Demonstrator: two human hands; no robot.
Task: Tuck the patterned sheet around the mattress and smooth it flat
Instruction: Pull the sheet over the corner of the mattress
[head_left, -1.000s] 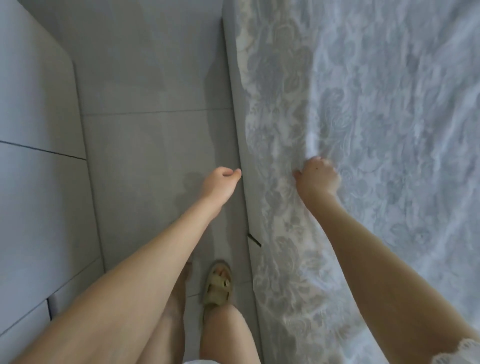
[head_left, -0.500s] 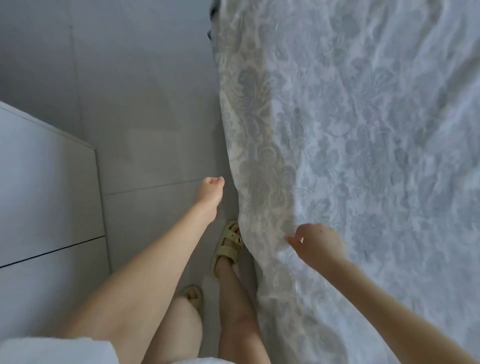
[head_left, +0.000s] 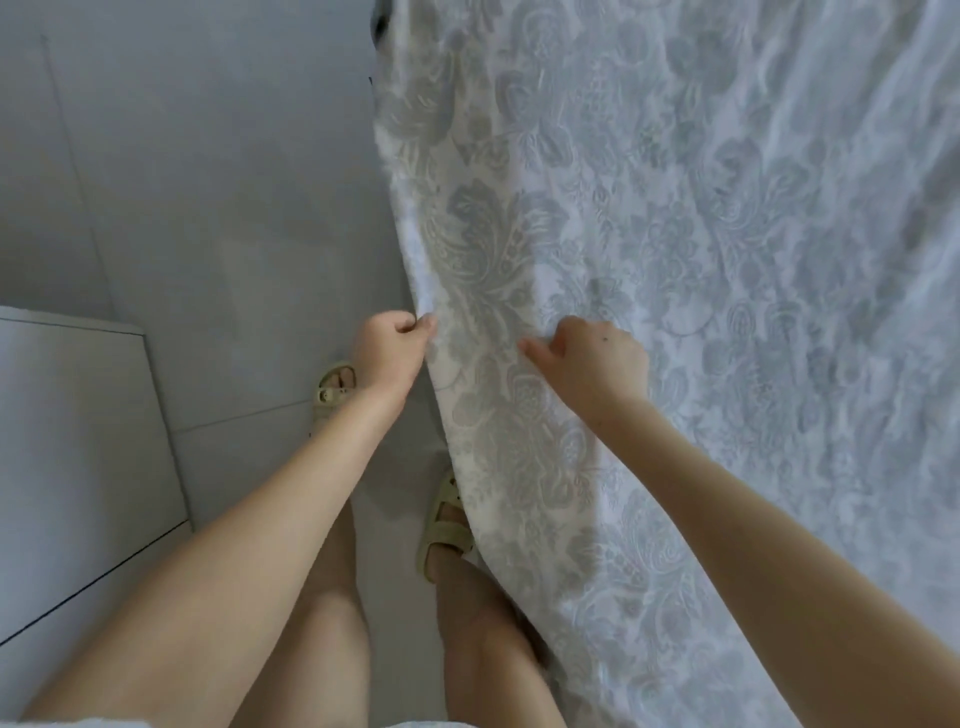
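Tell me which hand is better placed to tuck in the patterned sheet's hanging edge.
Left, probably. The left hand pinches the hanging edge of the grey-and-white floral sheet; the right hand holds it farther in, on the top surface.

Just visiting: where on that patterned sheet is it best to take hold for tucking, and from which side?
Probably the hanging edge of the patterned sheet, approached from the floor side, where the left hand pinches it: that edge drapes free, while the top lies spread out with little to grab.
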